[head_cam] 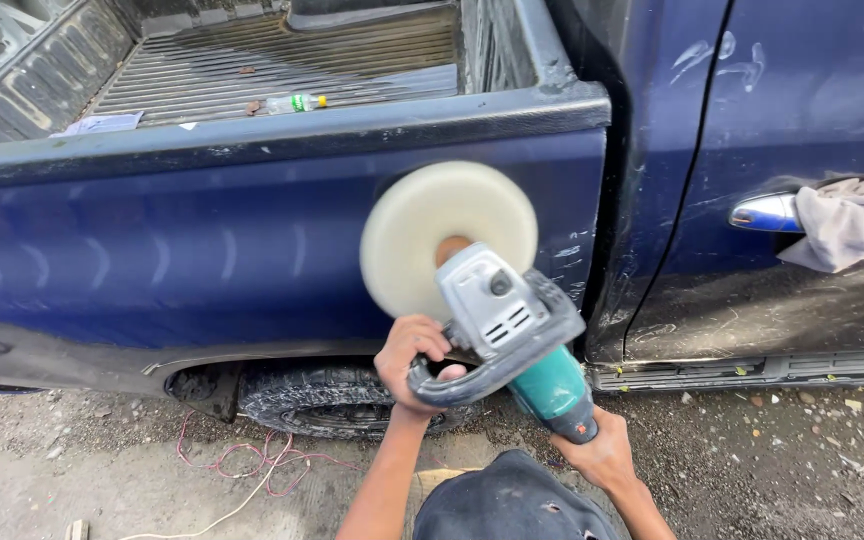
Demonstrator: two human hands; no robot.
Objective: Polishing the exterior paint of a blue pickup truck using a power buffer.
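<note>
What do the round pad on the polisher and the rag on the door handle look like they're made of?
The pad looks like cream foam: matte, thick, with a soft rounded edge, though motion blurs its surface. The rag looks like soft woven cloth, dull grey-beige, since it drapes in limp folds over the shiny chrome-look door handle.

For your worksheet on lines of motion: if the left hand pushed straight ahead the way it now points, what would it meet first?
Probably the blue truck side panel, just above the wheel arch. The left hand grips the polisher's loop handle, aimed at it; depth is unclear.
</note>
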